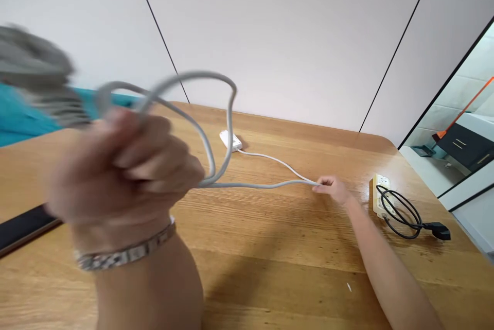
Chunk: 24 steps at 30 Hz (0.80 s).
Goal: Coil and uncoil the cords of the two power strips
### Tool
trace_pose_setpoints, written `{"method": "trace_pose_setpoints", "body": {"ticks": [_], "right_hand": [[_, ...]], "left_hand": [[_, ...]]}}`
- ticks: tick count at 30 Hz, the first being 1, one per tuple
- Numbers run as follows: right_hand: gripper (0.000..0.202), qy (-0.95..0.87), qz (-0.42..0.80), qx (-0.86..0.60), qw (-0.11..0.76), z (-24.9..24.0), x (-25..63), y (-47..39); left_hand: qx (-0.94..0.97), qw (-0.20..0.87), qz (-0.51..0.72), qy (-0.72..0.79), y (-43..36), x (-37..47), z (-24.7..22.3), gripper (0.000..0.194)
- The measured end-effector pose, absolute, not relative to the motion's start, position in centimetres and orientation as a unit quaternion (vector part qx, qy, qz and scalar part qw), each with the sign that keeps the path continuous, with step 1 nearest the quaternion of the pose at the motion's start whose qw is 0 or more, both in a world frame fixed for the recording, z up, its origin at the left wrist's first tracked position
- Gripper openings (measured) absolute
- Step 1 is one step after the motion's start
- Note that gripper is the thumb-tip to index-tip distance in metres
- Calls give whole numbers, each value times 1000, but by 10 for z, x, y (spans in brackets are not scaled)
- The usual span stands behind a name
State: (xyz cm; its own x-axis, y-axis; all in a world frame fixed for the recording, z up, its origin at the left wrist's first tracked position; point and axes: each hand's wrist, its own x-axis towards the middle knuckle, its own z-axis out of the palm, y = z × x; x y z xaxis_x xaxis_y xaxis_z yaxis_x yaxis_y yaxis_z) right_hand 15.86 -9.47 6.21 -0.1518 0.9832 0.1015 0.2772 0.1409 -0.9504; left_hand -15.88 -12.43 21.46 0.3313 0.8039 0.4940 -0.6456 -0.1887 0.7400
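My left hand [131,175], blurred and wearing a patterned bracelet, is raised close to the camera and closed round a looped white cable [230,108]. Loops of the cable stand up above its fingers. From there the cable runs right to my right hand [330,188], whose fingertips pinch it low over the wooden table [270,232]. A thinner-looking stretch goes back from those fingertips to a white power strip [230,140] lying near the table's rear edge.
On the right lies a cream power strip [382,191] with a coiled black cable and plug [438,230]. A dark flat object [27,227] is at left. Behind it are a blurred grey thing [34,62] and turquoise surface [23,114]. A white wall panel [289,36] backs the table.
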Motion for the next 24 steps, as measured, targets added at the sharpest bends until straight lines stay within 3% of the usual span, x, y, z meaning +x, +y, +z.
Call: {"method": "trace_pose_setpoints", "body": {"ticks": [4, 8, 10, 15, 20, 24], "right_hand": [[38, -435, 509, -525, 527, 90, 176, -100], [29, -312, 557, -498, 587, 124, 173, -114], [31, -290, 554, -468, 624, 141, 165, -124], [59, -341, 507, -383, 693, 162, 129, -149], [83, -465, 416, -361, 693, 160, 108, -160], [85, -500, 389, -382, 673, 157, 118, -157]], "left_hand": [[708, 572, 378, 170, -108, -122, 202, 48], [754, 520, 300, 267, -106, -68, 191, 46], [765, 495, 310, 271, -108, -47, 184, 43], [745, 497, 384, 224, -111, -6, 156, 44], [702, 552, 411, 184, -115, 15, 133, 57], [737, 554, 342, 184, -118, 10, 135, 48]]}}
